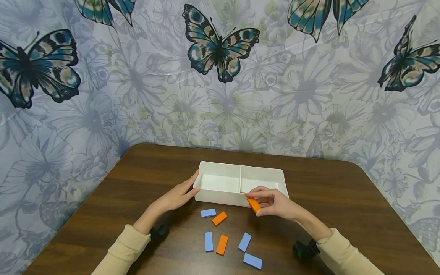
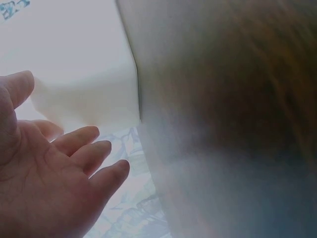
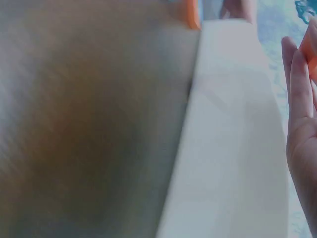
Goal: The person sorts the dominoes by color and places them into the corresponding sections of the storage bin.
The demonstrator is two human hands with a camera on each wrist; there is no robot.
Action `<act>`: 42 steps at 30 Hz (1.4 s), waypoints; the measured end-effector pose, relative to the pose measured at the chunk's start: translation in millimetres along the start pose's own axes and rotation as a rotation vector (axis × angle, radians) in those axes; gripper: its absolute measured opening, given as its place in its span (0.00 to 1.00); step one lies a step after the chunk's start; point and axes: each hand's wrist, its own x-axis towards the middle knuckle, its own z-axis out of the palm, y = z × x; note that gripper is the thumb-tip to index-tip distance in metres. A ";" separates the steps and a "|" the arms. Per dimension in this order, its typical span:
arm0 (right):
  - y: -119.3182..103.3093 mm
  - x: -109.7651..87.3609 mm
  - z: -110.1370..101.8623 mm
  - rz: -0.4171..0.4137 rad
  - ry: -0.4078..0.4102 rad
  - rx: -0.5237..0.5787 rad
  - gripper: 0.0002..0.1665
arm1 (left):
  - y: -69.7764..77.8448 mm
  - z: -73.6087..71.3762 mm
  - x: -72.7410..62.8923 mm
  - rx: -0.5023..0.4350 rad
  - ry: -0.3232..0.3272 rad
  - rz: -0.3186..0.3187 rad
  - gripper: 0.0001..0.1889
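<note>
A white two-compartment box [image 1: 220,196] stands on the table, its divider [image 1: 240,178] running front to back. My left hand [image 1: 178,194] rests against the box's left end, thumb at the front corner and fingers along the side; the left wrist view shows these fingers extended beside the white wall [image 2: 89,99]. With thumb and fingertips my right hand [image 1: 275,202] pinches an orange block [image 1: 253,204], tilted, at the front rim near the divider. At the right wrist view's edge, part of that orange block [image 3: 312,67] shows between the fingers.
In front of the box lie blue blocks [image 1: 208,242] and two orange blocks [image 1: 222,245], spread over the brown table [image 1: 165,160]. Two blue blocks [image 1: 252,261] lie close together at the right. A butterfly-patterned cloth [image 1: 220,110] hangs behind the table's far edge.
</note>
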 end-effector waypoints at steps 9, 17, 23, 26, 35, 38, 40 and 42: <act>-6.9 7.5 -31.4 0.126 0.173 -0.099 0.31 | -1.6 1.5 -0.2 -0.001 -0.001 -0.004 0.38; -1.5 13.1 -43.9 0.210 0.237 -0.130 0.31 | -2.7 4.3 -0.2 -0.002 0.008 0.014 0.37; -1.8 18.5 -50.3 0.271 0.280 -0.195 0.24 | -2.2 4.2 0.0 -0.002 0.016 0.033 0.36; -0.4 21.9 -53.0 0.283 0.280 -0.214 0.23 | -2.0 3.8 0.5 -0.001 0.020 0.032 0.36; 7.2 34.5 -47.5 0.401 0.358 -0.236 0.17 | -1.6 2.6 1.2 0.001 0.023 0.031 0.36; 7.8 39.4 -42.0 0.492 0.423 -0.229 0.14 | -1.7 2.4 1.1 0.003 0.023 0.029 0.36; 8.2 41.5 -40.3 0.546 0.449 -0.226 0.12 | -1.6 2.2 1.1 0.004 0.022 0.028 0.36; 9.3 42.8 -39.6 0.585 0.470 -0.221 0.11 | -1.5 1.9 1.0 0.004 0.022 0.026 0.36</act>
